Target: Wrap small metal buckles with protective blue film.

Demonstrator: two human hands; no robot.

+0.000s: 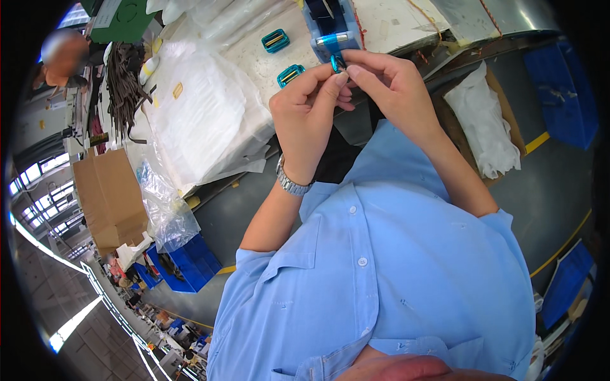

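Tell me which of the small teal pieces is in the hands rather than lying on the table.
The teal piece pinched between both hands' fingertips, just below the blue dispenser. The other two lie untouched on the white table, left of the hands.

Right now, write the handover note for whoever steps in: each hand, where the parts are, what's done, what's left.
Left hand: raised over the bench, fingertips pinching a small teal clip.
Right hand: fingertips on the same clip from the other side, just below the blue tape dispenser.
Parts: two teal buckles lie apart on the white table, left of the hands. A pile of clear bags sits further left.
Done: cannot tell from this view.
Left: the clip is in both hands, not yet set down; the two buckles lie untouched.
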